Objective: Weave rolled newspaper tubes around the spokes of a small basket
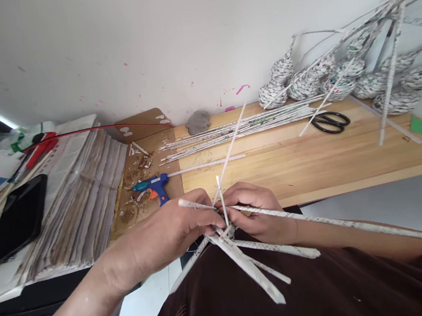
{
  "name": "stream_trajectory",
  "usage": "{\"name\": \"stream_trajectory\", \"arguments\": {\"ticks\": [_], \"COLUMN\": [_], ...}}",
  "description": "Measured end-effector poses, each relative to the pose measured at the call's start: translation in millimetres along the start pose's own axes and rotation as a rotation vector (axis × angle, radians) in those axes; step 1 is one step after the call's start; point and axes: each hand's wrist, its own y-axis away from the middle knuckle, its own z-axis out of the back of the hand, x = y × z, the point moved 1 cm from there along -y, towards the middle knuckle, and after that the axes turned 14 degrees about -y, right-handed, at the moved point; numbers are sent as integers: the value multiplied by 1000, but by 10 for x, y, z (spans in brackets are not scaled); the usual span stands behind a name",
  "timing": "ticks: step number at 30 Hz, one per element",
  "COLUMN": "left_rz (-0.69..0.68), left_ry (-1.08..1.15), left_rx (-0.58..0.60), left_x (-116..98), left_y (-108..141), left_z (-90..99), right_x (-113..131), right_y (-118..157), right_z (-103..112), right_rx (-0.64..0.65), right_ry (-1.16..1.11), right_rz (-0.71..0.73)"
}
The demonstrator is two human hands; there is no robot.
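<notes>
Both my hands are closed around the middle of a bundle of rolled newspaper tubes (247,266) above my lap. The tubes cross at the centre and stick out to several sides. My left hand (188,220) pinches the crossing from the left. From the right, my right hand (254,211) grips the same spot, fingers bent against the tubes. One long tube (338,224) runs from between the hands to the right edge of the view. Another thin tube (232,142) points up toward the wall. My fingers hide most of the crossing itself.
On the wooden table (350,161) lie a blue glue gun (158,187), a row of paper tubes (246,129) and black-handled scissors (331,121). Several woven paper gourds (304,84) stand at the back right. At left, a black phone (17,220) rests beside stacked newspaper (80,194).
</notes>
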Motion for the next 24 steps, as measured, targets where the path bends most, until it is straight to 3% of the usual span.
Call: {"name": "stream_trajectory", "arguments": {"ticks": [3,6,9,11,15,24], "left_rz": [-39,5,99,239,408,402], "left_ry": [48,43,90,161,195,111], "left_rx": [90,76,-45,-223,-415,-493], "left_x": [-27,3,67,100,66,-49], "left_y": [-43,-20,33,54,20,-44], "left_z": [94,94,-38,-160,-352,-415], "right_x": [7,-18,-36,-28,5,-23], "right_y": [1,1,-6,-13,-24,19], "right_z": [-4,-2,-2,-9,-29,-39], "right_rx": [30,19,-24,-31,-27,-65], "right_ry": [-16,-13,-21,-27,-27,-73], "right_rz": [14,33,55,42,20,5]}}
